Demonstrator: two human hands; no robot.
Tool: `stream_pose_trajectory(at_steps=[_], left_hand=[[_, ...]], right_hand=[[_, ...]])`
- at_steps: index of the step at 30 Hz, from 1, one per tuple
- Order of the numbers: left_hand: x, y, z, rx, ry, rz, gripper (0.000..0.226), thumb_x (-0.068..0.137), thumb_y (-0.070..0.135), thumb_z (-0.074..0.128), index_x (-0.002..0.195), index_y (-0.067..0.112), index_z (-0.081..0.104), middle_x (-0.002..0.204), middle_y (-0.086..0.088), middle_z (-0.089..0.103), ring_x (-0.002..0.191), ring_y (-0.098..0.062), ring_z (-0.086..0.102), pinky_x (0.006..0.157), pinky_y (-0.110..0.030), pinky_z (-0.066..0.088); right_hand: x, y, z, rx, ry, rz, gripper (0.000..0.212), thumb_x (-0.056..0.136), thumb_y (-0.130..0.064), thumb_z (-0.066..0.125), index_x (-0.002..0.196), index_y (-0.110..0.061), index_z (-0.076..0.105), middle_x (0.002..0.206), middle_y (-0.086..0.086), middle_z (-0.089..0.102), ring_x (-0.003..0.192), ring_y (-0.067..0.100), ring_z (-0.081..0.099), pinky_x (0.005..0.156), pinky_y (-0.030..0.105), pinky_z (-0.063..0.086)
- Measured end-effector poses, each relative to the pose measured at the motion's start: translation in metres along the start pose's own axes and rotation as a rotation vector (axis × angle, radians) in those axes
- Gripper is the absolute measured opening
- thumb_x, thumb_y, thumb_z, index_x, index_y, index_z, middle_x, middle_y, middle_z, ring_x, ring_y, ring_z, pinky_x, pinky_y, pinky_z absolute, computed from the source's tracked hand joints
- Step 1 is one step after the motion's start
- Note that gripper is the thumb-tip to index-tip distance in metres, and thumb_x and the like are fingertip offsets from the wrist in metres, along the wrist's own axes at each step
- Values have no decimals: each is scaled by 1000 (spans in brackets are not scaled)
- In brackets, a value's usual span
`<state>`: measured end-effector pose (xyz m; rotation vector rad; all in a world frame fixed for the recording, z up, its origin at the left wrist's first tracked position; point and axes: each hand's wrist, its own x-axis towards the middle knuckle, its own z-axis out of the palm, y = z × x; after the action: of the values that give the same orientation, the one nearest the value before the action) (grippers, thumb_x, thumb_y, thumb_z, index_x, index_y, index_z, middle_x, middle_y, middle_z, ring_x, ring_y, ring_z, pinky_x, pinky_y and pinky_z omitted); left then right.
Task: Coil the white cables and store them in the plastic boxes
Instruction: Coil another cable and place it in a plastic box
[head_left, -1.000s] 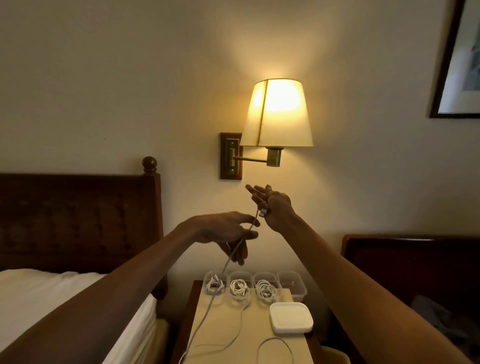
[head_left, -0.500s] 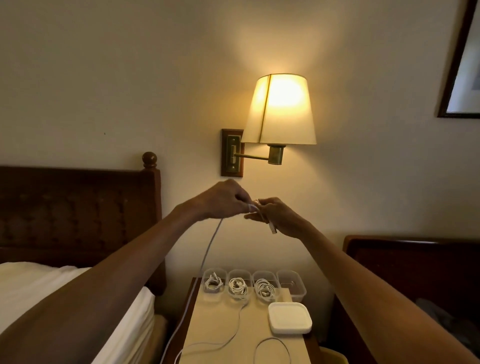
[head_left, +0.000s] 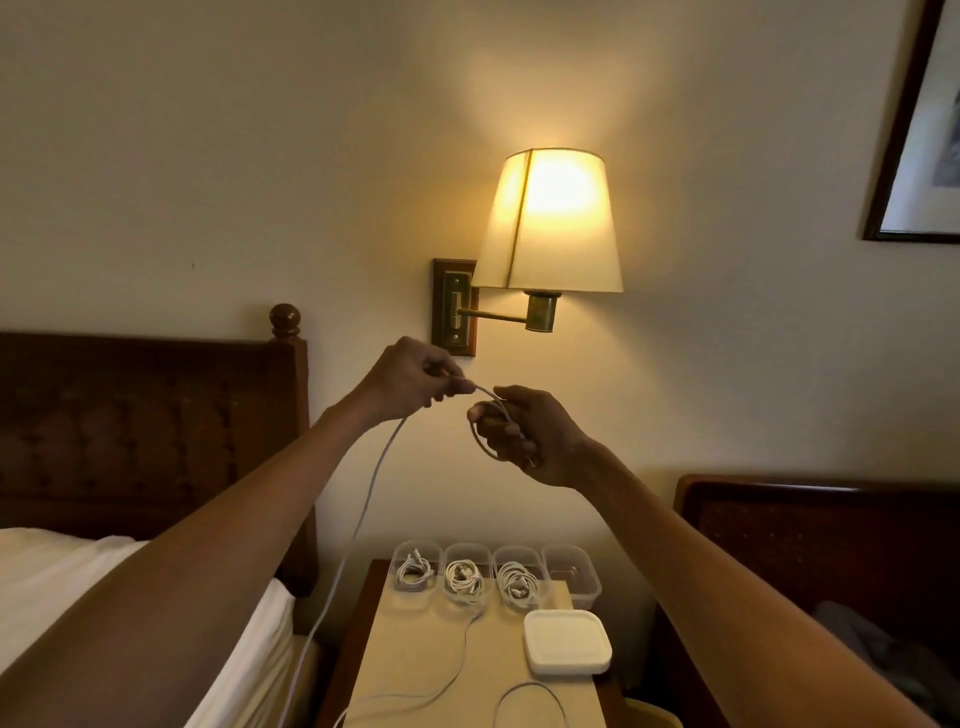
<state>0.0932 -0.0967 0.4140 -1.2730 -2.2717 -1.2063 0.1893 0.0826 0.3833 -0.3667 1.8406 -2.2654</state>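
Both hands are raised in front of the wall lamp. My right hand grips a small loop of a white cable, its fingers curled round the coil. My left hand pinches the same cable just left of the loop. The rest of the cable hangs down past the bed to below the frame. On the nightstand stand several clear plastic boxes: three boxes hold coiled white cables, and the rightmost box holds none. More loose white cable lies on the tabletop.
A stack of white lids lies on the nightstand's right side. A lit wall lamp hangs just above my hands. A bed with a dark headboard is at left, another dark headboard at right, a framed picture top right.
My left hand rose from below to meet my right hand, then drew slightly left. My right hand turned and now holds a loop of cable where it held only the cable's end.
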Motion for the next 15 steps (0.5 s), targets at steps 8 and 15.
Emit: stream_pose_trajectory(at_steps=[8, 15], left_hand=[[-23, -25, 33, -192, -161, -264, 25, 104, 16, 43, 100, 10, 67, 77, -10, 56, 62, -26, 54, 59, -35, 53], [-36, -5, 44, -240, -447, -425, 28, 107, 25, 37, 108, 10, 62, 78, -14, 58, 64, -25, 59, 70, -41, 58]], right_hand=[[3, -18, 2, 195, 167, -170, 43, 106, -28, 35, 131, 2, 52, 86, 5, 64, 66, 9, 58, 59, 15, 50], [9, -20, 2, -1, 203, -219, 48, 102, -31, 42, 140, 0, 43, 142, 17, 50, 121, 28, 58, 97, 32, 51]])
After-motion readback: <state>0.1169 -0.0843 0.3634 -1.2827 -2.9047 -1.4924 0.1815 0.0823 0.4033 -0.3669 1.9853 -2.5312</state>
